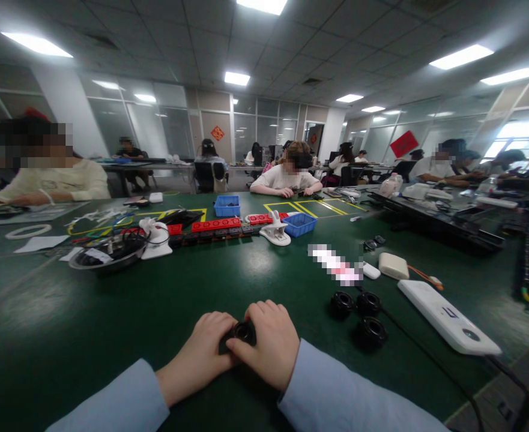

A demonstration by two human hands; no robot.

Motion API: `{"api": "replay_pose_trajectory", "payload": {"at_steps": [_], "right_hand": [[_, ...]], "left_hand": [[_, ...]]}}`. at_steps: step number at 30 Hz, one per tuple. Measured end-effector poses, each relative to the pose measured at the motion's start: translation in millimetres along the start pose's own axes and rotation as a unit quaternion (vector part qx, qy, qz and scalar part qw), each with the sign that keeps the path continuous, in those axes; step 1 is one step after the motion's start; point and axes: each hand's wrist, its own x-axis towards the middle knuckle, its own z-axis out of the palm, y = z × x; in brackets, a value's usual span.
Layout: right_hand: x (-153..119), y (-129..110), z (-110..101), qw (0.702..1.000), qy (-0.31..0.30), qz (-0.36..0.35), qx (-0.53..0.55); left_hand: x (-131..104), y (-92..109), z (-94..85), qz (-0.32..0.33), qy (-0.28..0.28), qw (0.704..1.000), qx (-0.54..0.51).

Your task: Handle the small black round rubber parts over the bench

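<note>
Both hands meet near the front of the green table, around a small black round part (243, 331) with a ring-shaped top. My left hand (203, 343) grips it from the left, fingers curled over its far side. From the right, my right hand (271, 343) closes on the same part, its thumb lying across the near edge. The part's underside is hidden by my fingers. To the right stand three similar black round parts, one at the left (342, 304), another behind (368, 302) and the third in front (372, 331).
A white device (448, 317) with a cable lies at the right. Farther back are a metal bowl (106, 258) of cables, red power strips (214, 224), a white clip stand (275, 231) and blue bins (227, 206). A person (286, 174) sits opposite.
</note>
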Motion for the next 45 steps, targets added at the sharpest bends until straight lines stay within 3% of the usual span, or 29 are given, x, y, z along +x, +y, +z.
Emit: {"api": "replay_pose_trajectory", "payload": {"at_steps": [26,34,45], "right_hand": [[-6,-1,-3,0.985,0.015,-0.132,0.113],[-6,-1,-9,0.991,0.07,-0.066,0.099],[-3,0,-2,0.998,0.019,-0.052,0.028]], "left_hand": [[-4,-5,2.8,0.014,0.014,1.0,-0.014],[-2,-5,2.2,0.015,0.011,1.0,-0.002],[-1,-2,1.4,0.008,0.009,1.0,-0.002]]}}
